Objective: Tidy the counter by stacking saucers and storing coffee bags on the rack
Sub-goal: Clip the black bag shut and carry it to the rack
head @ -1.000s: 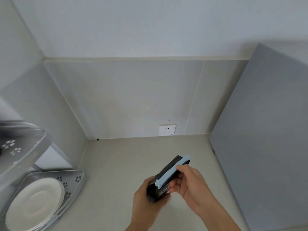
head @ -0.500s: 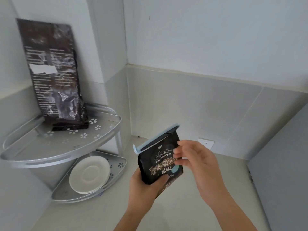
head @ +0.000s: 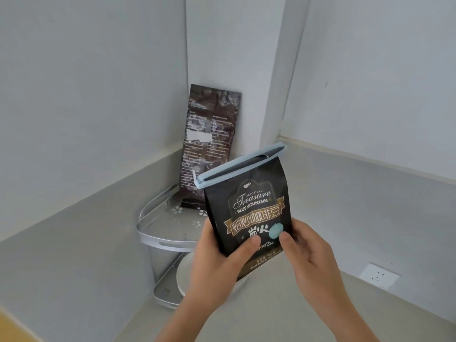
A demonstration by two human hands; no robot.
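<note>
A black coffee bag [head: 249, 206] with gold lettering and a pale blue sealing clip [head: 237, 166] stands upright in the air, held from both sides. My left hand [head: 217, 265] grips its lower left edge and my right hand [head: 311, 255] grips its lower right edge. Behind it is the silver corner rack [head: 158, 239]. A dark brown coffee bag [head: 207, 146] leans in the wall corner on the rack's upper shelf. White saucers [head: 183, 274] lie stacked on the lower shelf, mostly hidden by my left hand.
The beige counter [head: 259, 317] runs along grey tiled walls that meet in the corner behind the rack. A white wall socket [head: 378, 276] sits low on the right wall. A yellowish edge [head: 12, 327] shows at the bottom left.
The view has swung left and closer to the rack. The black bag has been raised and turned upright in front of the rack, and my right hand has shifted down to its lower right edge.
</note>
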